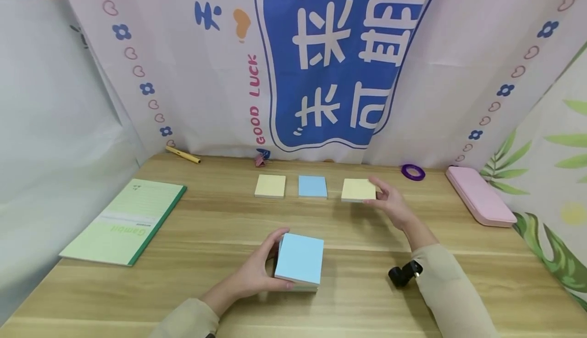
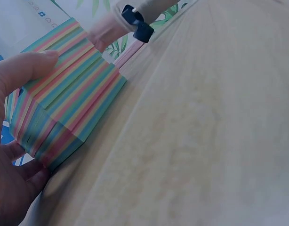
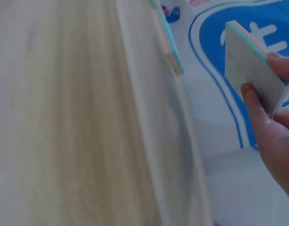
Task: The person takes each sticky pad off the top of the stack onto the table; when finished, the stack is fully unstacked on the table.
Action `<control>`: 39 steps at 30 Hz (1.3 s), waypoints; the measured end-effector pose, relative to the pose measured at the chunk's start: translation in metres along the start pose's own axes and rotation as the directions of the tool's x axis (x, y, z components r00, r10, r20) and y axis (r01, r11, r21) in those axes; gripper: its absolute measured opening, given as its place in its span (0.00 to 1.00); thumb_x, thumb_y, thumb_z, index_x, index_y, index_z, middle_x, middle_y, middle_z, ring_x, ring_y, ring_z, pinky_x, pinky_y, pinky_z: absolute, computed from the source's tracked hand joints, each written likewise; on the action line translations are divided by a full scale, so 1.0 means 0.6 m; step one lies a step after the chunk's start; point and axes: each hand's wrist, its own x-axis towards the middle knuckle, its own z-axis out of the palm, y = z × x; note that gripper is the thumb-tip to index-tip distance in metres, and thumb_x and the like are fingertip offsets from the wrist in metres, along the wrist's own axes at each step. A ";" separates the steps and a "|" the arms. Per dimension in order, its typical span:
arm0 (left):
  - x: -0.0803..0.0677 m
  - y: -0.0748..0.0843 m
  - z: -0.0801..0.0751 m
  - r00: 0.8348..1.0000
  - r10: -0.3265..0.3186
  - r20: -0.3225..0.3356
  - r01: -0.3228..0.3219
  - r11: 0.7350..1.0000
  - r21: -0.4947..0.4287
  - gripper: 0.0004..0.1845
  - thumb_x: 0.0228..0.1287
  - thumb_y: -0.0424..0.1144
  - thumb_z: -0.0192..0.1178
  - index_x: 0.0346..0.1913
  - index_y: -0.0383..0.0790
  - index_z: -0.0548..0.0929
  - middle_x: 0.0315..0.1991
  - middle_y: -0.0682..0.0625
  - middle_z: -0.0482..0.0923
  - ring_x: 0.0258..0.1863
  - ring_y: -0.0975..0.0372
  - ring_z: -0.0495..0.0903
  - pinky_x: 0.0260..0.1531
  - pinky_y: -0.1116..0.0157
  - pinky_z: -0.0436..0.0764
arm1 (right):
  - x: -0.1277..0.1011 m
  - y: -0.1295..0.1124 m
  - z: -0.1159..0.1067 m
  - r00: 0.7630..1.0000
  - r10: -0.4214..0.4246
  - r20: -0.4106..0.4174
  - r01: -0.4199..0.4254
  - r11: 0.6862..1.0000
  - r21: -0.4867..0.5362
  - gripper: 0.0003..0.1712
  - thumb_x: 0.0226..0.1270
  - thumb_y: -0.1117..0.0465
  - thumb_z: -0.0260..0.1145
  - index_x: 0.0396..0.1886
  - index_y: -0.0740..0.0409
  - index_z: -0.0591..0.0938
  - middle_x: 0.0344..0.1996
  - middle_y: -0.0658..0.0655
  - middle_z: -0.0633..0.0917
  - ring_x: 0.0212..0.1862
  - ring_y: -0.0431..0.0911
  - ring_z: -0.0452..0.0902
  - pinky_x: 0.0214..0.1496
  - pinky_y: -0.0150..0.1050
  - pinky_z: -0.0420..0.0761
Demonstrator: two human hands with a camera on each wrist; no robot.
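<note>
I see a light wooden table (image 1: 220, 226) filling the lower frame of the head view, grain running left to right. At far left lies a green notebook (image 1: 126, 221), angled. Near the back edge, upper left, lies a yellow pen (image 1: 182, 155). Back centre holds a small pink and blue folded paper piece (image 1: 261, 158). In front of it, a row across mid-frame: a yellow pad (image 1: 270, 185), then a blue pad (image 1: 312, 186), both flat on the wood. At back right lies a purple tape ring (image 1: 413, 172), and beside it, toward the right edge, a pink case (image 1: 480, 196). Low centre, a thick blue-topped note block (image 1: 299, 259) rests on the table.
</note>
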 end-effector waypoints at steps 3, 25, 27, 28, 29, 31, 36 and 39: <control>-0.001 0.000 0.002 1.000 -0.008 0.001 0.008 1.000 -0.003 0.48 0.38 0.43 0.70 0.63 0.54 0.52 0.50 0.45 0.64 0.49 0.55 0.65 0.49 0.53 0.61 | 0.009 0.016 -0.009 0.998 0.049 -0.027 -0.050 0.998 -0.046 0.43 0.49 0.73 0.62 0.63 0.69 0.50 0.64 0.64 0.48 0.58 0.59 0.56 0.49 0.35 0.67; -0.001 0.002 0.006 1.000 0.005 -0.005 -0.005 1.000 0.025 0.49 0.37 0.41 0.71 0.64 0.50 0.52 0.50 0.47 0.64 0.48 0.56 0.66 0.49 0.55 0.62 | 0.065 0.073 -0.053 0.971 0.231 -0.060 -0.238 0.919 -0.313 0.48 0.49 0.67 0.64 0.65 0.65 0.46 0.64 0.64 0.44 0.64 0.55 0.37 0.60 0.49 0.46; -0.001 0.011 0.005 1.000 0.015 -0.005 -0.015 1.000 0.027 0.49 0.37 0.39 0.71 0.64 0.46 0.52 0.49 0.45 0.64 0.48 0.54 0.66 0.48 0.53 0.62 | 0.069 0.072 -0.051 0.969 0.235 -0.073 -0.246 0.911 -0.330 0.47 0.50 0.68 0.63 0.65 0.64 0.46 0.64 0.65 0.45 0.63 0.55 0.37 0.59 0.49 0.45; -0.002 0.017 0.005 1.000 0.016 -0.004 -0.016 1.000 0.025 0.49 0.37 0.37 0.71 0.63 0.44 0.52 0.49 0.44 0.64 0.48 0.53 0.66 0.48 0.52 0.62 | 0.071 0.071 -0.050 0.970 0.233 -0.072 -0.244 0.912 -0.331 0.47 0.50 0.69 0.63 0.65 0.65 0.46 0.64 0.65 0.45 0.63 0.56 0.39 0.59 0.49 0.47; -0.002 0.024 0.004 1.000 0.016 -0.004 -0.016 1.000 0.022 0.49 0.37 0.36 0.70 0.63 0.43 0.52 0.49 0.43 0.64 0.48 0.52 0.66 0.48 0.51 0.62 | 0.072 0.070 -0.049 0.972 0.224 -0.069 -0.234 0.912 -0.336 0.46 0.50 0.70 0.62 0.65 0.66 0.46 0.64 0.66 0.45 0.63 0.57 0.38 0.60 0.49 0.45; -0.003 0.037 0.004 1.000 0.017 -0.004 -0.017 1.000 0.016 0.48 0.37 0.34 0.70 0.63 0.41 0.52 0.49 0.41 0.64 0.47 0.51 0.66 0.48 0.49 0.62 | 0.072 0.069 -0.047 0.978 0.200 -0.065 -0.210 0.918 -0.336 0.45 0.51 0.71 0.61 0.64 0.68 0.45 0.63 0.68 0.47 0.62 0.58 0.41 0.60 0.48 0.46; -0.005 0.056 0.001 1.000 0.001 -0.004 -0.001 1.000 0.013 0.47 0.38 0.33 0.70 0.62 0.38 0.52 0.48 0.40 0.64 0.47 0.50 0.66 0.47 0.48 0.61 | 0.063 0.062 -0.037 0.981 0.174 -0.087 -0.192 0.939 -0.286 0.44 0.53 0.72 0.60 0.64 0.70 0.44 0.62 0.70 0.50 0.61 0.59 0.46 0.59 0.47 0.50; -0.006 0.055 0.000 1.000 -0.006 -0.013 0.006 1.000 0.010 0.47 0.38 0.32 0.70 0.62 0.39 0.53 0.49 0.41 0.64 0.47 0.51 0.66 0.47 0.48 0.61 | 0.050 0.056 -0.025 0.978 0.166 -0.125 -0.196 0.940 -0.280 0.44 0.53 0.69 0.61 0.64 0.69 0.45 0.61 0.69 0.52 0.59 0.60 0.51 0.57 0.48 0.54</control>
